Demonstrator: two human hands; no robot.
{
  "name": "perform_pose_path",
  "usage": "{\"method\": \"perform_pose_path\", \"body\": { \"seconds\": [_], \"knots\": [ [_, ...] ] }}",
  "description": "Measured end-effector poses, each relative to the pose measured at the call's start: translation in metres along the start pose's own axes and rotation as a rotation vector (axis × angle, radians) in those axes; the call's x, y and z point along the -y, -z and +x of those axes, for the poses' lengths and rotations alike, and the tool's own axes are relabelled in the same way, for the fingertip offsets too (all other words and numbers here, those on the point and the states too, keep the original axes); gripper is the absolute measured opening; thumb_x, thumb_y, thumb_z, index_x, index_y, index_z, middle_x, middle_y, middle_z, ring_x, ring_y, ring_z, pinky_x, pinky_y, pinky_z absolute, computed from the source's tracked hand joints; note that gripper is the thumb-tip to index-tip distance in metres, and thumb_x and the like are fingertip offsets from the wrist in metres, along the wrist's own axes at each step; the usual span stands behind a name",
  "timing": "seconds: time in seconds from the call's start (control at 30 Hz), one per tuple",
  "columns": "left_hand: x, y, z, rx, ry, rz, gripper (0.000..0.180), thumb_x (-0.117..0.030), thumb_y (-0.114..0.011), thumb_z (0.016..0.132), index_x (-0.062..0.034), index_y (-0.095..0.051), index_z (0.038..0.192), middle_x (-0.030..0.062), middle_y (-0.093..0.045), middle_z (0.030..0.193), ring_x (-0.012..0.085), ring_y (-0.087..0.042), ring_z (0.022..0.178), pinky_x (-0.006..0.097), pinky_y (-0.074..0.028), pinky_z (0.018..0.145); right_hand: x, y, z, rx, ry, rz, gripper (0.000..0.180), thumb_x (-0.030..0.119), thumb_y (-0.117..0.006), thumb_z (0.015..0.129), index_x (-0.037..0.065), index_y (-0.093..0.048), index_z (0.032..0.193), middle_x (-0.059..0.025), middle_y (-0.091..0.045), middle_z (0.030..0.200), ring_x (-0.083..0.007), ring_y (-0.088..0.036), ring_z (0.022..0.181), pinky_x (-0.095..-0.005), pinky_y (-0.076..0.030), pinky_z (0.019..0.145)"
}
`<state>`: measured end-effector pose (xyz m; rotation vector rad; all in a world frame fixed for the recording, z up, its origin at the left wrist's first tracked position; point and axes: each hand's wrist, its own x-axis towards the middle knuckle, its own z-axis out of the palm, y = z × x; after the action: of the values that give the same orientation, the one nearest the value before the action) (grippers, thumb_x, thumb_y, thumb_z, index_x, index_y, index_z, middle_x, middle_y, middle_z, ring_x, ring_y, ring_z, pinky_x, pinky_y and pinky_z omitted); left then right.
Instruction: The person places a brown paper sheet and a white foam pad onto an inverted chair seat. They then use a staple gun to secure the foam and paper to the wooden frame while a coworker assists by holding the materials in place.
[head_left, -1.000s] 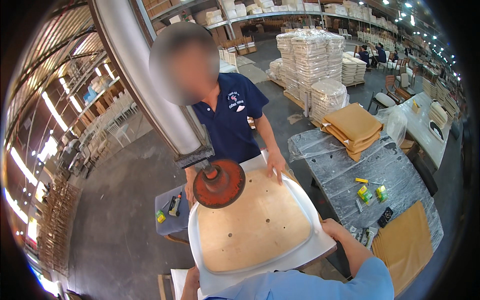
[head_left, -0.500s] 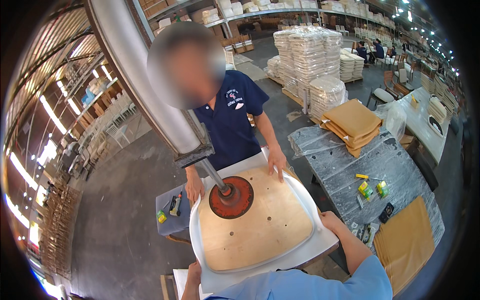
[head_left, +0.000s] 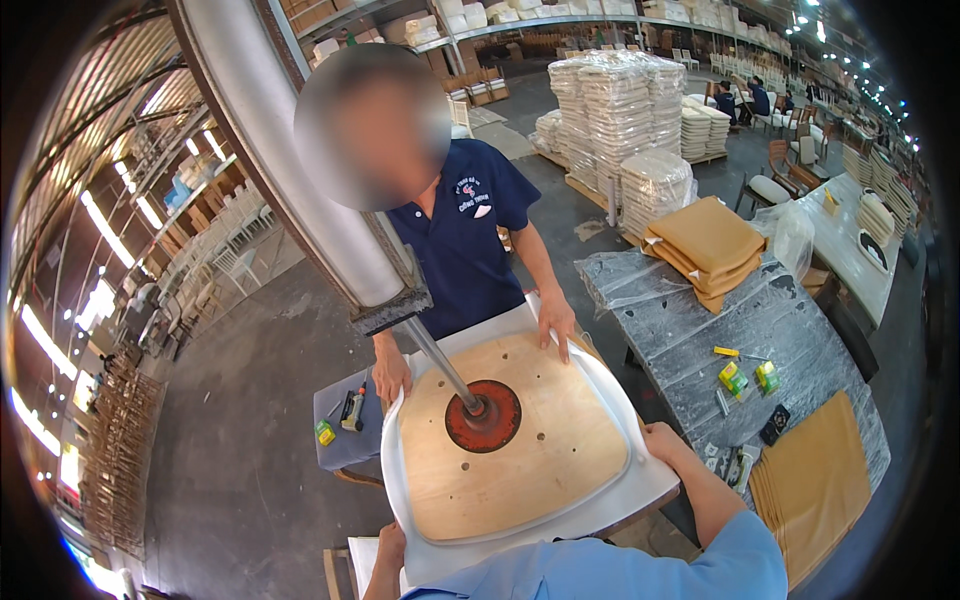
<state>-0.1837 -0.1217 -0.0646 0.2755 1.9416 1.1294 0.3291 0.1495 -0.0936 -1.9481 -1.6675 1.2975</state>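
Note:
A wooden seat board (head_left: 510, 510) with several small holes lies on white padding and a white sheet (head_left: 655, 487). The red disc (head_left: 500, 428) of a press, on a metal rod, rests on the board. My left hand (head_left: 390, 548) grips the sheet's near left edge, its fingers partly hidden. At the right edge of the sheet, my right hand (head_left: 662, 443) is closed on it, fingertips out of sight. Across from me, a co-worker in a dark blue shirt (head_left: 465, 240) holds the far side with both hands, one at each far corner.
The thick press column (head_left: 280, 150) slants down from the upper left. On the right, a grey table (head_left: 680, 340) bears folded tan material (head_left: 705, 245), small green-yellow boxes and tools. A small side table (head_left: 340, 455) at left carries a staple gun (head_left: 352, 410). Wrapped stacks (head_left: 620, 120) stand behind.
The press disc has moved down and slightly right onto the board, and looks smaller. My hands and the co-worker's hands stay at the sheet's edges.

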Motion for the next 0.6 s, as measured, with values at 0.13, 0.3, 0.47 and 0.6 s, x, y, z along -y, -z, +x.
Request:
{"method": "perform_pose_path", "body": {
  "seconds": [0.13,0.3,0.47,0.6],
  "knots": [
    [0.0,0.0,-0.002,0.012,-0.017,-0.028,0.038,-0.03,-0.061,0.108,0.0063,-0.073,0.112,0.0135,-0.077,0.099,0.0241,-0.074,0.082,0.039,-0.061,0.073,-0.002,-0.002,0.002,0.001,0.007,-0.003,0.053,0.043,-0.062,0.097,-0.006,-0.076,0.113,-0.033,-0.074,0.104,-0.0434,-0.074,0.103,-0.0476,-0.057,0.091],
    [-0.002,-0.004,0.0,0.008,-0.015,-0.02,0.039,-0.03,-0.061,0.109,0.0069,-0.074,0.112,0.0131,-0.077,0.098,0.0234,-0.074,0.082,0.038,-0.061,0.074,-0.008,0.001,0.006,-0.006,0.031,-0.015,0.053,0.041,-0.064,0.099,-0.009,-0.075,0.114,-0.0289,-0.077,0.1,-0.0344,-0.077,0.095,-0.043,-0.058,0.086],
    [-0.001,-0.001,-0.004,0.005,-0.038,0.001,0.043,-0.034,-0.061,0.109,0.0074,-0.074,0.11,0.0121,-0.077,0.095,0.0213,-0.073,0.081,0.035,-0.059,0.072,0.003,0.0,-0.003,-0.014,0.05,-0.029,0.051,0.044,-0.068,0.098,-0.006,-0.078,0.108,-0.0275,-0.077,0.094,-0.0346,-0.078,0.089,-0.0439,-0.058,0.081],
    [-0.003,-0.001,-0.005,0.009,-0.021,0.003,0.048,-0.038,-0.062,0.109,0.0078,-0.075,0.11,0.0118,-0.076,0.096,0.0195,-0.072,0.08,0.034,-0.058,0.071,0.017,0.001,-0.012,-0.055,0.182,-0.185,0.053,0.051,-0.069,0.097,-0.001,-0.08,0.096,-0.028,-0.074,0.087,-0.0418,-0.075,0.086,-0.0488,-0.057,0.078]
  ]
}}
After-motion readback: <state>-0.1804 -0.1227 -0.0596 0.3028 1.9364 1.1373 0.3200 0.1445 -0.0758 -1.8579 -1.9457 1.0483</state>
